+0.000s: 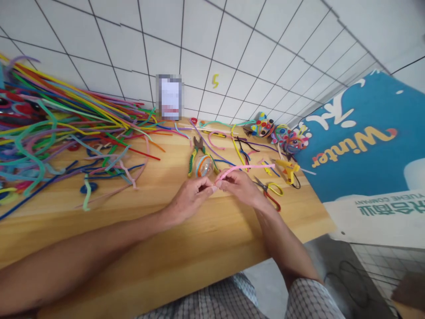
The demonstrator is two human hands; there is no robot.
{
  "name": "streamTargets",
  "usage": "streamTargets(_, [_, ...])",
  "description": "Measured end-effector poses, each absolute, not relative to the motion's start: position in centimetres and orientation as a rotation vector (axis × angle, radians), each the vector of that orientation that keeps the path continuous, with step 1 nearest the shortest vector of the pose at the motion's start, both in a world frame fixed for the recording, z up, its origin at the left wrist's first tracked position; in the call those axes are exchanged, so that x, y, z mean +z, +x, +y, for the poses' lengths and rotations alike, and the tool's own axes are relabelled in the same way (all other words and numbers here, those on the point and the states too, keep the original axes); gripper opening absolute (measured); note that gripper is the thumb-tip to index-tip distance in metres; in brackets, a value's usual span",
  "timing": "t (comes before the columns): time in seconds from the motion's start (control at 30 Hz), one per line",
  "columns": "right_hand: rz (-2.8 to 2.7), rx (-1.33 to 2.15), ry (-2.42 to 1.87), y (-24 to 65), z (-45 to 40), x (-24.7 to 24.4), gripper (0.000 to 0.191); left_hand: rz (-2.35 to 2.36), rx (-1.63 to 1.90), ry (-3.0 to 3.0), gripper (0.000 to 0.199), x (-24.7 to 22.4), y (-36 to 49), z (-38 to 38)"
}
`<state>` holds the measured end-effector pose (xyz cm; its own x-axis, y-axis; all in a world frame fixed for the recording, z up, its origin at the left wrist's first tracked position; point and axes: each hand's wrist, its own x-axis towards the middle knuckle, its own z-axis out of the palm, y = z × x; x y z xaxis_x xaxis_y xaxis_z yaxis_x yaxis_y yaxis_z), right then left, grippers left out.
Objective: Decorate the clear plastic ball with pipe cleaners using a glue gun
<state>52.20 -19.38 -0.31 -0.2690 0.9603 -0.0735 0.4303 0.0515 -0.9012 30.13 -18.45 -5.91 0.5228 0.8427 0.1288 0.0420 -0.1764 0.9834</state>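
White tiled wall, pale wooden table

Pipe cleaner pink; glue gun yellow; ball clear, orange-and-blue banded; shirt checked.

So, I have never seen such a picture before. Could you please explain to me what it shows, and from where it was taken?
There is no robot here: a person works with two bare hands. The one picture comes from a camera worn on the head, looking forward and down, so the forearms enter from below.

The left hand and right hand meet over a wooden table, pinching a pink fuzzy stick.

Just beyond them are pliers and a clear ball with coloured bands. To the right lie scissors and a yellow glue gun; to the left, a large heap of colourful fuzzy sticks.
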Motion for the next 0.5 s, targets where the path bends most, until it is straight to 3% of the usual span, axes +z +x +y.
streamTargets(0.4, [-1.741, 1.435, -1.338, 52.8, -18.3, -0.1, 0.049, 0.723, 0.728, 1.482, 0.034, -5.7, 30.0, -17.8])
streamTargets(0.5, [-1.811, 1.286, -1.367, 52.9, -19.2, 0.2, 0.038, 0.766, 0.726, 1.507, 0.032, -5.4, 29.7, -18.2])
